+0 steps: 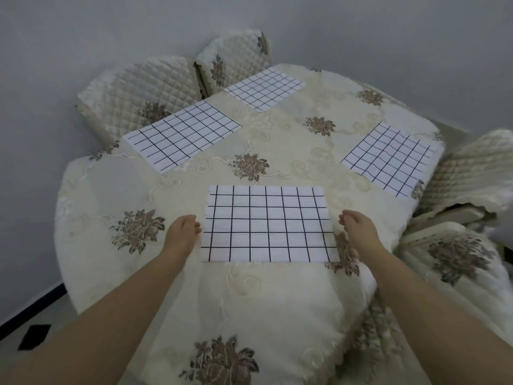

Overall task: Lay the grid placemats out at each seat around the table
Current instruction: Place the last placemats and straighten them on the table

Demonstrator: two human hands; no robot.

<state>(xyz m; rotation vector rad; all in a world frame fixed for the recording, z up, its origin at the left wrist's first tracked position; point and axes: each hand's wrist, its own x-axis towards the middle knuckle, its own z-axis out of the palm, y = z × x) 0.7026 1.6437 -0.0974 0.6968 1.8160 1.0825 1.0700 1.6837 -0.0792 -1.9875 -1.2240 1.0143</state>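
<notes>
Several white placemats with black grid lines lie flat on the cream floral tablecloth (277,140). The nearest placemat (268,225) lies straight in front of me. Another placemat (181,134) is at the left, one placemat (265,88) at the far end, and one placemat (388,159) at the right. My left hand (183,232) rests at the near mat's left edge, fingers curled and touching it. My right hand (358,227) is at its right edge, fingers curled, holding nothing that I can see.
Quilted cream chairs stand around the table: a chair (136,93) at the left, a chair (236,58) at the far end, and two chairs (469,173) (455,254) at the right. A grey wall is close behind. The floor (36,332) shows at lower left.
</notes>
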